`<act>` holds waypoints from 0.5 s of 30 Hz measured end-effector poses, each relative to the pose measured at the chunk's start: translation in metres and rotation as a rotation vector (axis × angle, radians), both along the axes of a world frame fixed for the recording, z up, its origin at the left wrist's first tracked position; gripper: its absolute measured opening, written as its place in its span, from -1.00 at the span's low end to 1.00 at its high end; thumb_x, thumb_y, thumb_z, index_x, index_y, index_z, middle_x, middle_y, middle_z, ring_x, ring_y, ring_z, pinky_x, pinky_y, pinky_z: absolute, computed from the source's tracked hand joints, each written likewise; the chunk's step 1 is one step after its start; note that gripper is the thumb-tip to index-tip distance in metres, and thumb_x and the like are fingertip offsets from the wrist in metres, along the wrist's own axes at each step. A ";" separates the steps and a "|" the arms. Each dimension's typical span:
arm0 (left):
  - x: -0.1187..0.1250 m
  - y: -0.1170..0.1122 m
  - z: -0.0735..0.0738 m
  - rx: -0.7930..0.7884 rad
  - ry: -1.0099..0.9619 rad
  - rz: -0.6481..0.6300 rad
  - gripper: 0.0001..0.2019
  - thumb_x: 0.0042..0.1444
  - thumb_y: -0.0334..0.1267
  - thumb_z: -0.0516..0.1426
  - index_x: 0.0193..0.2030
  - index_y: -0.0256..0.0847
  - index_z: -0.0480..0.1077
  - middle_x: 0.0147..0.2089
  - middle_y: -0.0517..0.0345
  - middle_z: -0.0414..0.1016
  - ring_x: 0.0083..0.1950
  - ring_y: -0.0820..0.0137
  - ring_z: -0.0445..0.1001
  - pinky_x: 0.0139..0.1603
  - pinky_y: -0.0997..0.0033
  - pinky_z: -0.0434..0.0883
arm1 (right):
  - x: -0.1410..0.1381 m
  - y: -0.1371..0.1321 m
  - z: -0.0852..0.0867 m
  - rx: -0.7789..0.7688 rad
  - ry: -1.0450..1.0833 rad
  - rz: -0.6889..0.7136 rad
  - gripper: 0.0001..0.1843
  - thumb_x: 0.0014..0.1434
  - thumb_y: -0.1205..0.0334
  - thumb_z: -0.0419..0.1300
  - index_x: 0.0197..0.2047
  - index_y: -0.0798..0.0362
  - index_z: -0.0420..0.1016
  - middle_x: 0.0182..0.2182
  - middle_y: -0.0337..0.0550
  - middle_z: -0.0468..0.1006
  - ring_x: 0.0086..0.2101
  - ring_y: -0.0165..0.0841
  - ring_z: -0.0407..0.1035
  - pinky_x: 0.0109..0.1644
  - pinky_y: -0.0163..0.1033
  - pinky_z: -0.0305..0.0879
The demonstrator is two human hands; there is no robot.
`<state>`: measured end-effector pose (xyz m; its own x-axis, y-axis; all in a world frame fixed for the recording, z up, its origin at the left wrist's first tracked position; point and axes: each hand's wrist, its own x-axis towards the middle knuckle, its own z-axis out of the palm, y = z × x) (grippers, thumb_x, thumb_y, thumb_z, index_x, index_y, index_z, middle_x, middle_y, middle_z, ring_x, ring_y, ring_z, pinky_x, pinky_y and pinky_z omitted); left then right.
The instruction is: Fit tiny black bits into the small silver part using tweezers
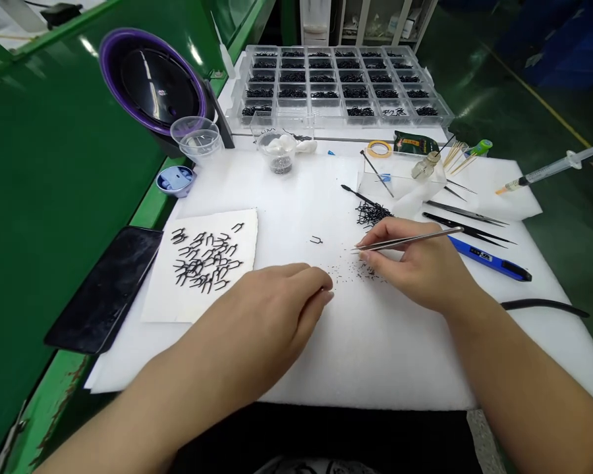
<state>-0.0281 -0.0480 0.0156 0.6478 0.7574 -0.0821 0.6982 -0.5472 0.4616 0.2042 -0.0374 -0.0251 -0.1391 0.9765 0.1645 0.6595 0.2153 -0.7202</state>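
Observation:
My right hand [415, 263] pinches a pair of metal tweezers [420, 237], their tips pointing left over the white foam sheet [296, 355]. Under the tips lie many tiny dark bits [370, 271], and behind them is a pile of short black pieces [373, 214]. Closed at the fingertips, my left hand [277, 303] rests near these bits; whatever it may pinch is too small to make out. One small black forked piece [317, 240] lies alone between the hands. To the left, a white paper [165, 306] carries many similar forked pieces [205, 260].
A clear compartment box [340, 85] of black pieces stands at the back. A purple-rimmed black device [153, 82] and clear cups [197, 138] are back left; a phone-like black slab [103, 289] lies left. Spare tweezers [467, 214], a blue pen-like tool [489, 259] and a syringe [548, 171] lie right.

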 end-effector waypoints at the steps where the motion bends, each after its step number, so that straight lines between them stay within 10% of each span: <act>1: -0.001 -0.001 -0.005 -0.017 -0.004 -0.014 -0.77 0.38 -0.21 -0.01 -0.08 -0.08 0.47 -0.19 0.23 0.60 -0.26 0.33 0.54 -0.27 0.30 0.39 | 0.000 0.000 0.001 -0.010 -0.005 -0.004 -0.95 0.10 0.33 0.30 -0.33 -0.02 0.55 -0.39 -0.35 0.62 -0.35 -0.41 0.49 -0.27 -0.28 0.41; 8: -0.011 -0.011 -0.047 0.132 -0.255 0.037 -0.84 0.27 -0.20 0.19 -0.09 -0.20 0.50 -0.30 0.14 0.54 -0.27 0.36 0.50 -0.24 0.35 0.44 | 0.001 0.000 0.003 -0.044 -0.021 -0.041 -0.98 0.09 0.27 0.32 -0.36 -0.02 0.56 -0.43 -0.32 0.61 -0.39 -0.39 0.47 -0.35 -0.28 0.35; 15: -0.007 -0.010 -0.056 0.256 -0.222 -0.007 -0.89 0.23 -0.29 0.22 -0.15 -0.20 0.55 -0.15 0.01 0.48 -0.18 0.30 0.34 -0.17 0.25 0.41 | -0.001 0.000 0.004 0.058 -0.008 -0.039 -0.95 0.14 0.32 0.30 -0.31 -0.01 0.57 -0.38 -0.31 0.64 -0.33 -0.36 0.53 -0.27 -0.26 0.42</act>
<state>-0.0355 -0.0583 -0.0406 0.6335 0.7310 0.2536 0.5922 -0.6690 0.4491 0.2028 -0.0374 -0.0210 -0.1025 0.9701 0.2198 0.6740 0.2303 -0.7019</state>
